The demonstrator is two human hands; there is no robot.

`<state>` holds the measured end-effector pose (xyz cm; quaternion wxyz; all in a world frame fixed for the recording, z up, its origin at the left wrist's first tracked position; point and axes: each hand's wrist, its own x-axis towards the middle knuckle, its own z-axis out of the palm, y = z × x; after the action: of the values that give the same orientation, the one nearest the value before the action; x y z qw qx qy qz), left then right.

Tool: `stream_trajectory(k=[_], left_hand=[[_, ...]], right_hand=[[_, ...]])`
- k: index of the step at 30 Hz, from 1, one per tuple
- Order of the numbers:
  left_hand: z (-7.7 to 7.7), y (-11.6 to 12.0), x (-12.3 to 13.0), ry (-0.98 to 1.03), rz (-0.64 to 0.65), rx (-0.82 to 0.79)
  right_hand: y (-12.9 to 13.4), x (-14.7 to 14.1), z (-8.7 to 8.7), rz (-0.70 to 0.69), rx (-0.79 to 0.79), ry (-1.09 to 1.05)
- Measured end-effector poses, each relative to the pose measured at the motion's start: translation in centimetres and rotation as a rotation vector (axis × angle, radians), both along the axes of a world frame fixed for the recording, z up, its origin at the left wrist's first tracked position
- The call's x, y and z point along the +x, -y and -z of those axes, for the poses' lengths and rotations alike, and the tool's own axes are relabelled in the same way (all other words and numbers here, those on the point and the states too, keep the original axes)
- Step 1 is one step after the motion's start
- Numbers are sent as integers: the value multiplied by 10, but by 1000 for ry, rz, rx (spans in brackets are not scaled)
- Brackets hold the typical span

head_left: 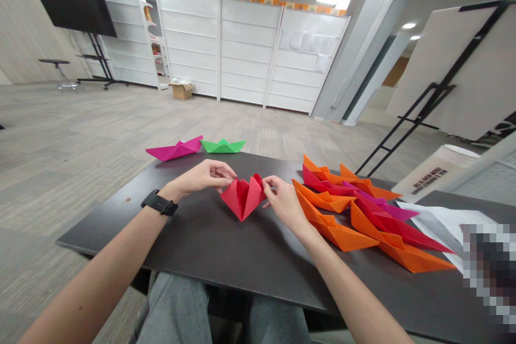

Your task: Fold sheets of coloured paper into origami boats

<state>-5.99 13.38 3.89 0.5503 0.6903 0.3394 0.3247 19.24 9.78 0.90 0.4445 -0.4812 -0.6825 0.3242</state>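
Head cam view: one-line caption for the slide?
Left hand and right hand hold a red paper boat over a dark table, orange boats and crimson boats beside it.

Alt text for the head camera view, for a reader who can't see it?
The left hand and right hand hold a red origami boat over a dark table. Orange and crimson paper boats lie heaped to the right, with a magenta boat and a green boat by the far edge.
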Motion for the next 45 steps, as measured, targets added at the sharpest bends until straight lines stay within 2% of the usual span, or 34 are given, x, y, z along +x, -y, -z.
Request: stream_trajectory(k=[6, 11, 14, 19, 24, 28, 31, 34, 36, 40, 45], left_hand=[[2, -3, 4, 84, -140, 114], [2, -6, 3, 58, -199, 181], [-1, -4, 1, 32, -178, 187], [-1, -1, 1, 66, -31, 129], [7, -7, 1, 161, -220, 45], [11, -10, 1, 235, -283, 66], [10, -8, 2, 216, -250, 72], [9, -5, 3, 174, -172, -15], [9, -5, 3, 191, -179, -55], [9, -6, 5, 320, -276, -35], [9, -4, 8, 336, -189, -45]], right_hand=[[2, -3, -2, 14, -24, -172], [-1, -3, -2, 49, -22, -164], [-3, -4, -1, 76, -61, -242], [-4, -6, 1, 81, -110, -338], [-6, -5, 1, 97, -164, -479], [-6, -4, 0, 91, -177, -585], [-4, -5, -1, 79, -177, -611], [-4, -4, 0, 65, -185, -649], [-5, -4, 0, 70, -202, -699], [-6, -5, 1, 90, -238, -787], [-4, -7, 0, 85, -211, -764]])
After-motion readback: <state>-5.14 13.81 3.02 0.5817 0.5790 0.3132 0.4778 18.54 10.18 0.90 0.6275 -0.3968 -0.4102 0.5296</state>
